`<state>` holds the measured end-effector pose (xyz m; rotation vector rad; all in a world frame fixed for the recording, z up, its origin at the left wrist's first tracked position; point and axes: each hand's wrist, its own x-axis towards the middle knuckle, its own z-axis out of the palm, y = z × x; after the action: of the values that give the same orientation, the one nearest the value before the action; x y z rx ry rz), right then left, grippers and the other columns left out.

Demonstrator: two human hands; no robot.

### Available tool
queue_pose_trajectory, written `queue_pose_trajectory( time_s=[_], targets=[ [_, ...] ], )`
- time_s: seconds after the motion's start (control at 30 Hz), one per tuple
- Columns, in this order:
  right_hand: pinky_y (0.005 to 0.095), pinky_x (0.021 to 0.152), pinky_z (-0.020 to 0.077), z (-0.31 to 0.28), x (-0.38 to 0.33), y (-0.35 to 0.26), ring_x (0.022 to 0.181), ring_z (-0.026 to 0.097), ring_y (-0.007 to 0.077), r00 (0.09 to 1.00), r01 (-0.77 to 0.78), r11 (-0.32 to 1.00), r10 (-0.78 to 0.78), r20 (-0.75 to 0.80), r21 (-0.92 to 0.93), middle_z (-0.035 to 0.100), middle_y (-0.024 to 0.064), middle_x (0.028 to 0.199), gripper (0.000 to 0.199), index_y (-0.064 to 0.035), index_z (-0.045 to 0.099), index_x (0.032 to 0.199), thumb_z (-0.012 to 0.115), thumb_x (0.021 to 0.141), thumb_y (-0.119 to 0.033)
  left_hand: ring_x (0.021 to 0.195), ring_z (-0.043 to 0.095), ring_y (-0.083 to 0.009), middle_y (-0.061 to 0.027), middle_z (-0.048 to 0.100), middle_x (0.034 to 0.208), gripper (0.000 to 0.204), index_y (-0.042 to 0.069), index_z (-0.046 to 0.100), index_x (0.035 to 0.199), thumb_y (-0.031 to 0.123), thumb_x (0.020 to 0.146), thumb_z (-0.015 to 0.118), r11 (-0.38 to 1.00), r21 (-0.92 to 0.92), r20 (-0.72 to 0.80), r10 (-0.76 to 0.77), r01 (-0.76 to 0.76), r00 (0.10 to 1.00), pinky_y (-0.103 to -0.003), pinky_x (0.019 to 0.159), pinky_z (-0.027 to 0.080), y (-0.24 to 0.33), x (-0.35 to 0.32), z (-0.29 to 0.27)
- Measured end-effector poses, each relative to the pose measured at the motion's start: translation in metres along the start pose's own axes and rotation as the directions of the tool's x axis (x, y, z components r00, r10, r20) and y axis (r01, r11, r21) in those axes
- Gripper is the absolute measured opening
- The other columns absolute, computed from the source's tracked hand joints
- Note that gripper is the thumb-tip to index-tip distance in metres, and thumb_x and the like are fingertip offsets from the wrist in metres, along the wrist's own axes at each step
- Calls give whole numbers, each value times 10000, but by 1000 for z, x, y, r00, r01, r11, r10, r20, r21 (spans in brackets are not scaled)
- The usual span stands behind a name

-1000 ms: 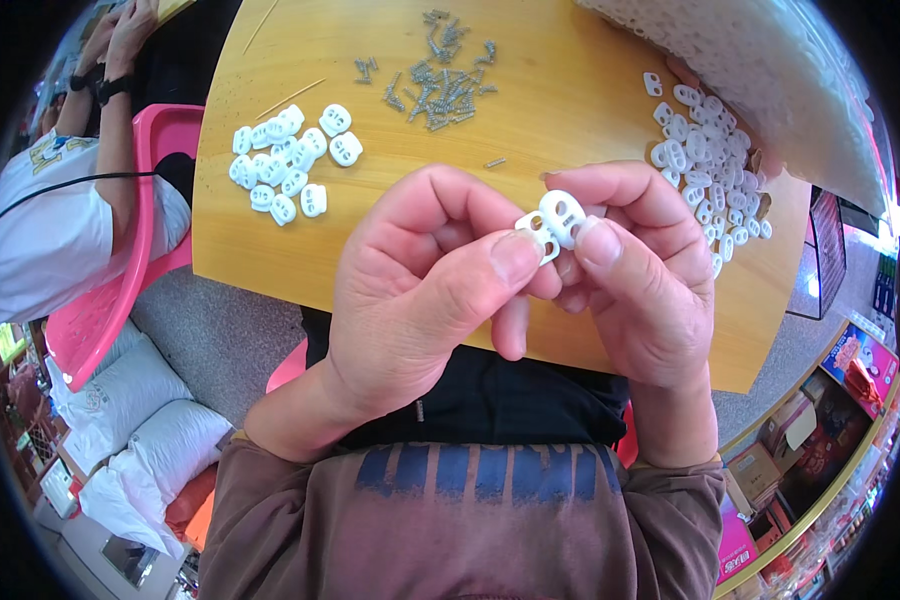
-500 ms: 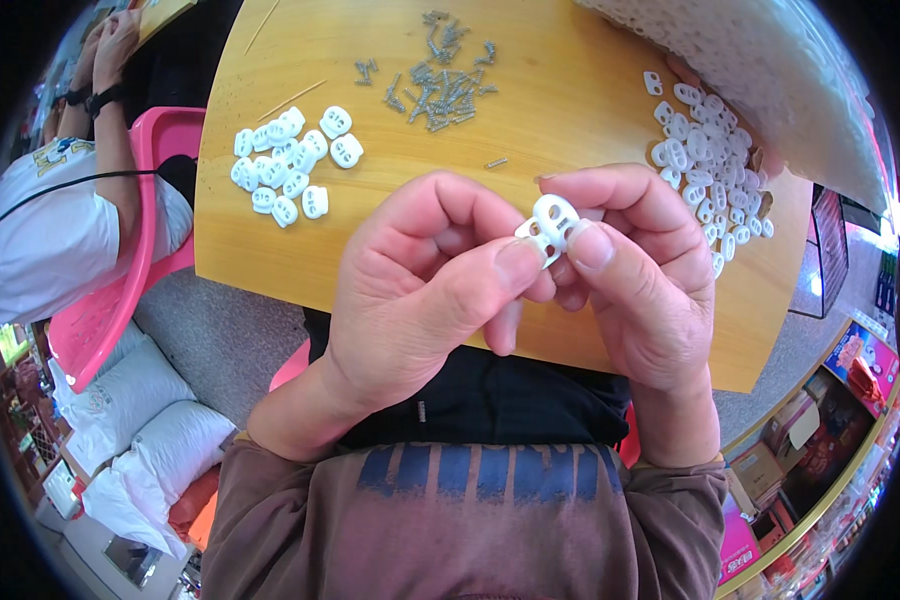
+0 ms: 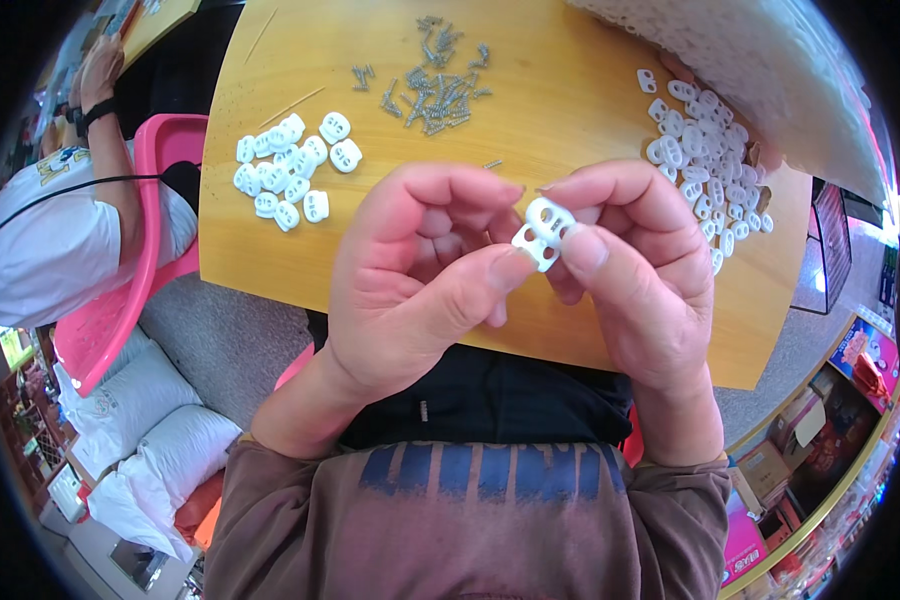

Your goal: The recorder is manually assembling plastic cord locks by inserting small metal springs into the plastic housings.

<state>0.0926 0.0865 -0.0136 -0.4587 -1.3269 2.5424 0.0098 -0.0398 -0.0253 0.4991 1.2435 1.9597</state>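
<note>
A white plastic cord lock (image 3: pixel 539 221) with round holes, its two parts lying at an angle to each other, is held over the table's near edge. My right hand (image 3: pixel 638 275) is closed, pinching it between the thumb and the bent fingers behind. On the other side my left hand (image 3: pixel 420 275) has its thumb tip against the lower part, while its index finger curls above, apart from the thumb. Whether anything lies among its other fingers is hidden. A small metal spring (image 3: pixel 492 164) lies on the table just beyond my hands.
White cord locks (image 3: pixel 288 165) form a group on the table's left. Metal springs (image 3: pixel 440 95) are scattered at the back, near thin wooden sticks (image 3: pixel 292 106). Loose white pieces (image 3: pixel 715 160) spread beside a big translucent bag (image 3: pixel 760 70). Another person (image 3: pixel 75 215) sits at left beside a pink chair (image 3: pixel 155 240).
My left fingers have spread away from the cord lock, uncovering more of its lower part. The cord lock has shifted slightly left and turned; my right hand still pinches it.
</note>
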Motion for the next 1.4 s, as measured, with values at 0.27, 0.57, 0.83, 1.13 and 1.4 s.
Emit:
queue_pose_trajectory(
  time_s=[0.27,0.57,0.83,1.13,1.4],
  targets=[
    [239,763,427,-8,-2,5,830,544,125,984,99,993,-89,155,-58,553,82,900,362,43,454,1040,609,714,21,672,480,-36,-53,517,850,383,-34,410,1140,32,794,558,979,137,120,133,-149,984,-144,559,416,-3,-1,-7],
    [255,757,417,-13,0,5,860,517,155,917,355,875,-258,303,-329,520,102,943,386,60,468,1056,626,706,17,710,507,-69,-73,511,902,347,-37,433,1112,-4,787,550,979,115,143,150,-167,978,-159,572,430,-1,-3,-8],
    [256,721,419,-14,-1,-1,812,516,156,898,412,795,-272,346,-446,541,108,888,362,69,509,1029,635,693,19,726,526,-90,-85,495,933,320,-38,456,1078,-20,775,557,975,78,178,190,-206,966,-174,572,442,-3,-2,-11],
    [245,661,414,-11,-2,-2,748,530,153,867,481,743,-322,380,-466,571,112,856,335,62,538,994,649,687,-17,736,524,-118,-96,510,871,304,-43,496,1032,-30,743,591,943,136,300,252,-302,920,-199,608,433,-2,1,-20],
    [260,618,424,-11,3,-1,703,547,174,796,603,603,-414,441,-522,598,127,828,290,50,559,942,647,678,-33,651,552,-133,-115,517,843,264,-36,517,996,-53,741,580,948,120,254,257,-294,932,-216,545,458,0,-1,-14]
  ],
)
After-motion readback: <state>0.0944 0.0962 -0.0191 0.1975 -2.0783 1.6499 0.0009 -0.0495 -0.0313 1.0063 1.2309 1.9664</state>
